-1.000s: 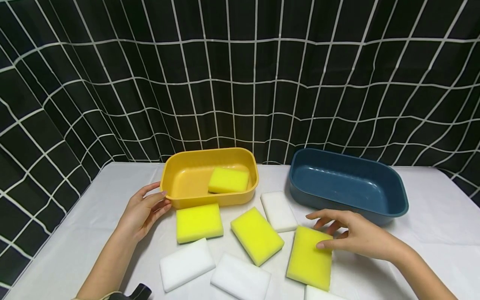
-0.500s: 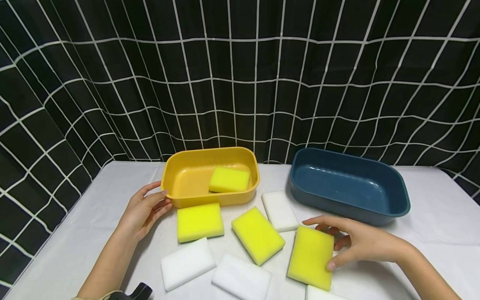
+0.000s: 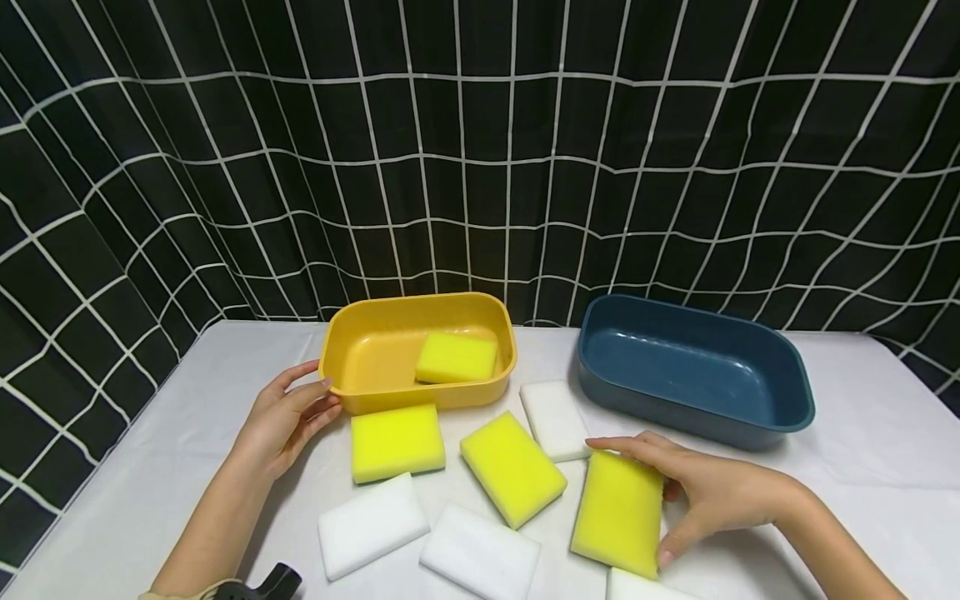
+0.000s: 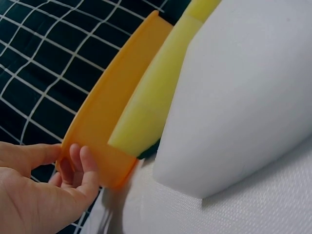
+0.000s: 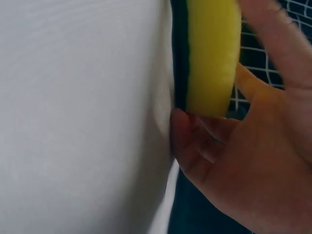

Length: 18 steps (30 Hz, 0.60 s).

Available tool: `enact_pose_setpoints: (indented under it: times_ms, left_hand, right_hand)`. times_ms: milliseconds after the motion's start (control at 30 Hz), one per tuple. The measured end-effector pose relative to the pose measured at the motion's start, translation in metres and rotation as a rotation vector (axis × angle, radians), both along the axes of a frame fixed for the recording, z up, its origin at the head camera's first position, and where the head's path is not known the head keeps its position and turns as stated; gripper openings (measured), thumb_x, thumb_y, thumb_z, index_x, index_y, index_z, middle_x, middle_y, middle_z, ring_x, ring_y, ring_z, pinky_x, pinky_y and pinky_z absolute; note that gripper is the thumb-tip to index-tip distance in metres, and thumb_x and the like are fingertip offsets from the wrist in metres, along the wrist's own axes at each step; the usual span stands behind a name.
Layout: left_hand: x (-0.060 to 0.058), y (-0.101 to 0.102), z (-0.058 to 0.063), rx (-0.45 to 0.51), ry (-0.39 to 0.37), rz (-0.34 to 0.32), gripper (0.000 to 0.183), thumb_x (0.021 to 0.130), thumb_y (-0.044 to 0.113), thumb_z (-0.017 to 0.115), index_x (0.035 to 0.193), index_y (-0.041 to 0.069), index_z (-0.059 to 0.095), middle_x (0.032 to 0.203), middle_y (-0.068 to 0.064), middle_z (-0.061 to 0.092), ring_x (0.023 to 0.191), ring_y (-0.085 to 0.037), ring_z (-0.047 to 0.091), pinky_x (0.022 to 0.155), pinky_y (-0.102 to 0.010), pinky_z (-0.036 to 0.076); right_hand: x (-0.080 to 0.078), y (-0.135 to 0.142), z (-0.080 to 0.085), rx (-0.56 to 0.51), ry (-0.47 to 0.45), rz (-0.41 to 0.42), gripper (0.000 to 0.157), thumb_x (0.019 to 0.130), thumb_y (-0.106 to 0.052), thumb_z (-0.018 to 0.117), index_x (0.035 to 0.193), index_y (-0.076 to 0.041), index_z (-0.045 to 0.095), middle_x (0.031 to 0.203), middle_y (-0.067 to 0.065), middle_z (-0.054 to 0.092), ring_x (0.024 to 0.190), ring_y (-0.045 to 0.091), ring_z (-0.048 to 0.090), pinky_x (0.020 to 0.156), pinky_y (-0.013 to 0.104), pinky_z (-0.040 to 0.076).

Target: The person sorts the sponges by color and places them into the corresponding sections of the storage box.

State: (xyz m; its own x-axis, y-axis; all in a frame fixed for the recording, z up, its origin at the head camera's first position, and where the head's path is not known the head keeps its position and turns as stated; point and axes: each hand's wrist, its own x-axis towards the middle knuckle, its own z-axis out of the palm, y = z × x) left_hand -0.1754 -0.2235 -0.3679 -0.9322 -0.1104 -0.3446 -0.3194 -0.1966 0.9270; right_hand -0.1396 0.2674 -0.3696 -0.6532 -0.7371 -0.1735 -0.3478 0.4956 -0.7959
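My left hand (image 3: 285,421) holds the left end of a yellow plastic tub (image 3: 352,400), thumb at the rim and fingers curled against the outer wall. A yellow sponge (image 3: 456,357) lies inside that tub. Over at the right, my right hand (image 3: 712,492) spreads around another yellow sponge (image 3: 618,512), index finger across its far edge and thumb by its near right corner. The right wrist view shows a dark green scrub layer under this sponge (image 5: 212,58), with fingertips right at its lower end. Two more yellow sponges, one left (image 3: 397,443) and one central (image 3: 513,469), lie on the table.
A blue tub (image 3: 682,367) stands at the back right. Several white sponges lie about, including one between the tubs (image 3: 557,421) and two in front (image 3: 372,525). A black curtain with white grid lines (image 3: 480,167) hangs behind the white-covered table (image 3: 877,467).
My right thumb has moved off the sponge's top to its near right corner, and the index finger has reached over its far edge. The left hand stays at the yellow tub.
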Motion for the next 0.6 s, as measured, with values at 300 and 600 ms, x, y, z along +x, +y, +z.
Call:
enact_pose_setpoints:
  times_ms: [300,600]
  left_hand:
    - [0.0007,0.0001,0.0001,-0.008,-0.004,0.006,0.064,0.108,0.011,0.060,0.164,0.011,0.029,0.103,-0.004,0.066,0.082,-0.009,0.070,0.084,-0.022,0.062]
    - [0.0006,0.0005,0.0000,-0.008,-0.004,0.011,0.064,0.108,0.010,0.060,0.164,0.012,0.030,0.104,-0.004,0.065,0.083,-0.010,0.070,0.084,-0.022,0.063]
  right_hand:
    - [-0.0032,-0.0022,-0.0020,0.042,-0.015,-0.065,0.094,0.076,-0.023,0.094,0.157,-0.027,0.046,0.129,0.009,0.051,0.099,0.015,0.050,0.072,0.026,0.044]
    - [-0.0048,0.0050,0.0010,0.027,-0.065,-0.086,0.082,0.080,-0.012,0.089,0.153,-0.020,0.051,0.128,0.010,0.058,0.103,0.015,0.054,0.076,0.025,0.050]
